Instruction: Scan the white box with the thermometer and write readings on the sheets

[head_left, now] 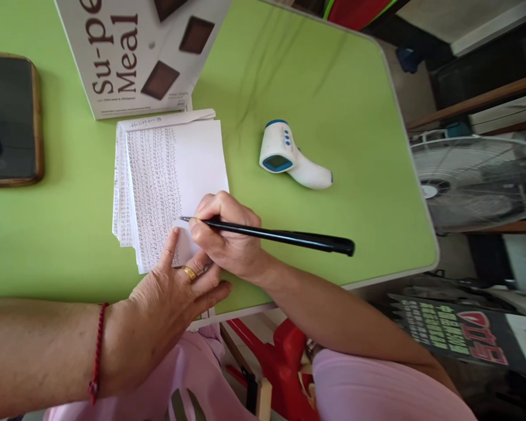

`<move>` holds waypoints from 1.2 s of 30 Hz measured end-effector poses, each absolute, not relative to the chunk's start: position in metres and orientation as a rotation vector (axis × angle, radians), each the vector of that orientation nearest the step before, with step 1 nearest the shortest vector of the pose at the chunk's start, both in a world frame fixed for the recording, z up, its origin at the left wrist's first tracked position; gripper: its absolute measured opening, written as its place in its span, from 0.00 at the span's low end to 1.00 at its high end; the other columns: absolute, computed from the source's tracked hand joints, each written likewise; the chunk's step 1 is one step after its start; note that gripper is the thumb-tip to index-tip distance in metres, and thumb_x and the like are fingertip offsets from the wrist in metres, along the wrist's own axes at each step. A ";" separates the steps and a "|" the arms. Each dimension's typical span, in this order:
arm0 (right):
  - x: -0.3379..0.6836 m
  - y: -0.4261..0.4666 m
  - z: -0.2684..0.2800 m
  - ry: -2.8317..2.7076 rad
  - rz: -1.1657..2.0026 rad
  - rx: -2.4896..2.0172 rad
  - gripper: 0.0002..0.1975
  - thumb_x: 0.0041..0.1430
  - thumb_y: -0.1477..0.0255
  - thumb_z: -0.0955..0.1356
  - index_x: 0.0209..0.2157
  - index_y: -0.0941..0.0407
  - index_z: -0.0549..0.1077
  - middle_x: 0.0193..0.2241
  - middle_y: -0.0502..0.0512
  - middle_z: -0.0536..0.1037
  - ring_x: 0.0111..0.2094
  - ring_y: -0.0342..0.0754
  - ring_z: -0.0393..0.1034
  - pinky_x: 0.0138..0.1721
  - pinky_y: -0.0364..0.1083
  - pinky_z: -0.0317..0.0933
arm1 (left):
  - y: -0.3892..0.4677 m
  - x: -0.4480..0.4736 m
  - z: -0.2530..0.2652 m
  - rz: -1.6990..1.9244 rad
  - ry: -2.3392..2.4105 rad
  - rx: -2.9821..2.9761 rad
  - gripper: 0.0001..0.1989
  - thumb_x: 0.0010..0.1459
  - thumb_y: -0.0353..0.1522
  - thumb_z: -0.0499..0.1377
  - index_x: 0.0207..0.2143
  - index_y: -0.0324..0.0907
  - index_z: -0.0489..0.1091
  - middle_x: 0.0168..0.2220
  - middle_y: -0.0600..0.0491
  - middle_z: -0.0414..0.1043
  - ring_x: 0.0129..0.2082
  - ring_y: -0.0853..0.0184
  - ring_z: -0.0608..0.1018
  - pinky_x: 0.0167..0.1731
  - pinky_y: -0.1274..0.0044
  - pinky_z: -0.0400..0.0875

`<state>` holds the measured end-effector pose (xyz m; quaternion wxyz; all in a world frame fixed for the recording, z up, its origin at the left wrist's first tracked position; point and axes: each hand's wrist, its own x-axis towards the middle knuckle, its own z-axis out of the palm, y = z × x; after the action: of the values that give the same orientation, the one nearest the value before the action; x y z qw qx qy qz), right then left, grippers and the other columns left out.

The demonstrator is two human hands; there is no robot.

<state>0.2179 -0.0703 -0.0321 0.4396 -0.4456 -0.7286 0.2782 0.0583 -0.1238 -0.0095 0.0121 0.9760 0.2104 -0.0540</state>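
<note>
A black pen [284, 235] is gripped in my right hand [230, 231], its tip at the lower middle of a white sheet of paper [199, 158]. Rows of small handwriting cover the left part of that sheet; its right part is blank. My left hand [175, 280] lies with fingers spread across the sheet's bottom edge, wearing a gold ring, the index fingertip just below the pen tip. More written sheets [121, 193] are stacked under and to the left of the top one.
Behind the papers stands a white box [135, 64] printed "Meal". A phone in a brown-edged case [13, 120] lies at the left. Right of the papers rests a white and blue infrared thermometer [291, 155] on the green table [363, 146]. A fan [473, 181] stands beyond the table's right edge.
</note>
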 end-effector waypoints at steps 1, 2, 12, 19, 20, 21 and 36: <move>0.218 -0.070 -0.032 -1.810 0.696 -1.098 0.12 0.57 0.77 0.67 0.26 0.53 0.60 0.19 0.42 0.62 0.21 0.38 0.56 0.23 0.40 0.56 | -0.124 0.058 -0.010 -0.173 0.655 3.044 0.41 0.52 0.49 0.64 0.67 0.58 0.57 0.68 0.52 0.51 0.70 0.44 0.49 0.66 0.42 0.46; 0.218 -0.070 -0.032 -1.808 0.706 -1.086 0.12 0.57 0.78 0.67 0.26 0.53 0.60 0.19 0.42 0.62 0.21 0.37 0.56 0.23 0.40 0.56 | -0.124 0.058 -0.010 -0.178 0.653 3.043 0.41 0.52 0.49 0.64 0.67 0.58 0.57 0.68 0.52 0.51 0.69 0.44 0.49 0.66 0.42 0.46; 0.219 -0.068 -0.036 -1.729 0.705 -1.067 0.10 0.56 0.77 0.67 0.26 0.52 0.60 0.19 0.42 0.63 0.21 0.38 0.59 0.23 0.41 0.57 | -0.124 0.058 -0.014 -0.111 0.657 3.064 0.37 0.54 0.49 0.63 0.66 0.58 0.59 0.68 0.51 0.53 0.70 0.44 0.49 0.65 0.43 0.47; 0.219 -0.068 -0.034 -1.732 0.698 -1.071 0.11 0.55 0.78 0.67 0.26 0.52 0.60 0.19 0.42 0.61 0.20 0.38 0.57 0.22 0.40 0.56 | -0.124 0.057 -0.015 -0.103 0.657 3.064 0.40 0.53 0.49 0.63 0.67 0.57 0.58 0.67 0.49 0.53 0.69 0.44 0.51 0.65 0.43 0.46; 0.219 -0.068 -0.034 -1.728 0.695 -1.072 0.11 0.55 0.78 0.67 0.26 0.52 0.60 0.19 0.42 0.61 0.20 0.38 0.57 0.22 0.41 0.56 | -0.124 0.057 -0.015 -0.101 0.658 3.064 0.40 0.53 0.50 0.64 0.67 0.56 0.58 0.67 0.49 0.53 0.69 0.44 0.51 0.65 0.42 0.45; 0.219 -0.068 -0.034 -1.729 0.693 -1.079 0.11 0.55 0.78 0.67 0.26 0.52 0.60 0.19 0.42 0.61 0.21 0.38 0.57 0.22 0.41 0.56 | -0.124 0.057 -0.014 -0.097 0.655 3.062 0.40 0.52 0.50 0.64 0.67 0.56 0.58 0.67 0.49 0.54 0.69 0.43 0.50 0.65 0.42 0.44; 0.220 -0.069 -0.035 -1.773 0.694 -1.106 0.11 0.57 0.76 0.67 0.26 0.52 0.60 0.19 0.42 0.62 0.21 0.39 0.58 0.23 0.41 0.57 | -0.125 0.058 -0.014 -0.118 0.640 3.065 0.43 0.50 0.52 0.64 0.67 0.56 0.57 0.67 0.48 0.53 0.69 0.42 0.50 0.65 0.42 0.41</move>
<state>0.2202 -0.0686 -0.0351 0.4525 -0.4480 -0.7180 0.2810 0.0575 -0.1254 -0.0139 0.0041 0.9781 0.2044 -0.0378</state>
